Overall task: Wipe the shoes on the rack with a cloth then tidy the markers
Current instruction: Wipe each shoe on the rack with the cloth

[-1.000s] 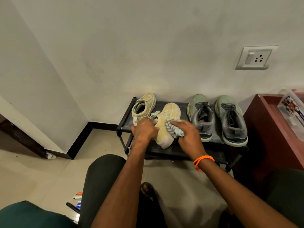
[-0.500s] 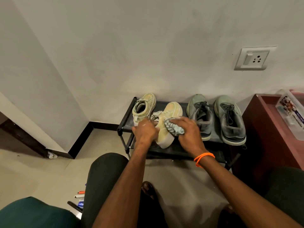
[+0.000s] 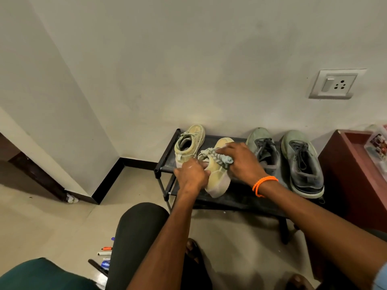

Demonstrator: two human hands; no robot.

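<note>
Fingers of the left hand (image 3: 191, 175) curl round the heel of a tan sneaker (image 3: 217, 176) near the shoe rack (image 3: 240, 198) front edge, while the right hand (image 3: 240, 162) presses a bunched striped cloth (image 3: 222, 162) onto its upper.

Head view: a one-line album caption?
Left hand steadies a beige shoe on the rack while right hand wipes with cloth.

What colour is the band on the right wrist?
The thin beaded wristband is bright orange, seen in the head view.

4 shoes (image 3: 302, 164) on rack (image 3: 240, 197), markers (image 3: 104, 253) on floor left
</note>
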